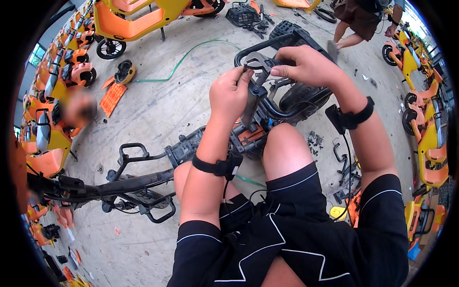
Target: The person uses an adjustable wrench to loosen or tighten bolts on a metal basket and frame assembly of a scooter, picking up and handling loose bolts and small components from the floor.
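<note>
An adjustable wrench (257,62) is gripped in my right hand (306,67), its jaws pointing left over the top of a black tubular scooter frame (267,107). My left hand (229,93) is closed, thumb and fingertips pinched together right at the wrench's jaws. A small dark tip shows above those fingers, too little to name. Both hands are close together above the frame, which stands in front of my knees. A black wheel (292,98) is partly visible beneath the frame's rear loop.
Another stripped black frame (143,184) lies to my left. Loose black parts (314,141) are scattered to my right. A yellow scooter (138,21) stands ahead, near a helmet (125,71) and an orange mat (113,99). A green strap (184,57) crosses the floor. A person (356,21) is at far right.
</note>
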Demonstrator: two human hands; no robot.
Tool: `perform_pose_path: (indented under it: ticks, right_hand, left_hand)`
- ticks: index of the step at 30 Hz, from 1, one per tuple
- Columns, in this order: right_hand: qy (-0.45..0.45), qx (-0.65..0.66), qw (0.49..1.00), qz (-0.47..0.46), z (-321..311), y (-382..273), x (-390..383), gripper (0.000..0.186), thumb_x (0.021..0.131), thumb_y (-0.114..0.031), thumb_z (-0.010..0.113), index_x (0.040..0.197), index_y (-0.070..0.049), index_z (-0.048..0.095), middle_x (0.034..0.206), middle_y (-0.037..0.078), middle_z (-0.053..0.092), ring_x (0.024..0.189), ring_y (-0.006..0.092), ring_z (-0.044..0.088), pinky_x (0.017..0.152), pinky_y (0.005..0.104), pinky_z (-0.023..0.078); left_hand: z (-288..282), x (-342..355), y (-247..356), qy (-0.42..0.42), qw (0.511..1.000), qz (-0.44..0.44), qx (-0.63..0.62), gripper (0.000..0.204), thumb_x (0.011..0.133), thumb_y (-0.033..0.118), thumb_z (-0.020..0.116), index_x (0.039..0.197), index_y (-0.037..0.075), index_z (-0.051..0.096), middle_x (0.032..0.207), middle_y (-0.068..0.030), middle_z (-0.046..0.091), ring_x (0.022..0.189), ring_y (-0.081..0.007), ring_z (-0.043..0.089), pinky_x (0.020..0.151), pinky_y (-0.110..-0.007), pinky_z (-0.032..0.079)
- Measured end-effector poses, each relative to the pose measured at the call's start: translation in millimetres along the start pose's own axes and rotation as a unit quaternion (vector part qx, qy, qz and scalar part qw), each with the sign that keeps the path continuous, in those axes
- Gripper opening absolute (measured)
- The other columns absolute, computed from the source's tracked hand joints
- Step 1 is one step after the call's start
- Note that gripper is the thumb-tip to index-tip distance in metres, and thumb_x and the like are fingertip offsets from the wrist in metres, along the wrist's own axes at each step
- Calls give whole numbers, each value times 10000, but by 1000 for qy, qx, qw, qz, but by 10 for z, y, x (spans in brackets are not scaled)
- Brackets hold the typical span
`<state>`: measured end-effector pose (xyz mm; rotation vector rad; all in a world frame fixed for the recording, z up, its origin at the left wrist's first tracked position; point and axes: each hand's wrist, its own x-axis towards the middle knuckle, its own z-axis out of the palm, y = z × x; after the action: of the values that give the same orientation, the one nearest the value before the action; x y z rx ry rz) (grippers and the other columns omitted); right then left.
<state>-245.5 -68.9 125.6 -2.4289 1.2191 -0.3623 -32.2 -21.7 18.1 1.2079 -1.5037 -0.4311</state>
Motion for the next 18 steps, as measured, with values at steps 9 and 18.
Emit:
perform_pose_path:
  ticks: [9, 18]
  right_hand:
    - [-47, -74, 996, -29, -116, 67, 297, 495, 784, -471, 802, 960, -23, 690, 759, 143, 667, 715, 297, 642, 657, 396, 482]
    - [-41, -117, 992, -30, -122, -14, 347, 408, 798, -402, 764, 950, -32, 688, 776, 163, 681, 740, 338, 665, 659, 426, 492]
  left_hand:
    - [-3, 1, 4, -3, 1000, 1, 19, 225, 947, 287, 662, 953, 68, 716, 770, -146, 657, 748, -356, 638, 650, -438, 486]
    - [-13, -6, -3, 2, 999, 14, 36, 202, 954, 263, 653, 920, 70, 699, 764, -140, 649, 750, -358, 635, 644, -449, 481]
